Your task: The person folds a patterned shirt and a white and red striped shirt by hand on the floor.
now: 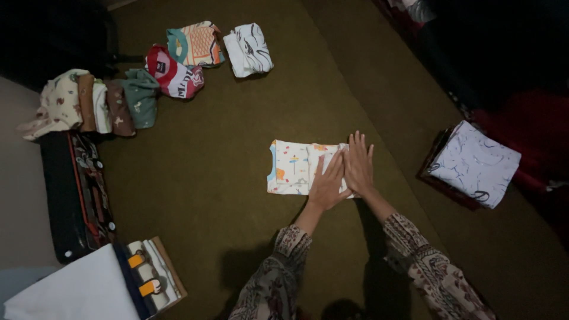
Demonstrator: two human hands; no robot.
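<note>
A small folded white garment (290, 167) with a colourful print and a pale blue neck lies flat on the dark olive carpet (207, 178). My left hand (328, 184) rests flat on its right part, fingers together and stretched out. My right hand (359, 164) lies beside it, palm down on the garment's right edge, fingers slightly spread. The two hands touch side by side. Both arms wear patterned sleeves.
Several folded garments lie in a row at the far left (95, 105), with a red striped one (173, 74), an orange patterned one (195, 42) and a white one (249, 50) behind. A white marbled folded piece (475, 163) sits right. A black case (74, 195) and a box (151, 275) are at left.
</note>
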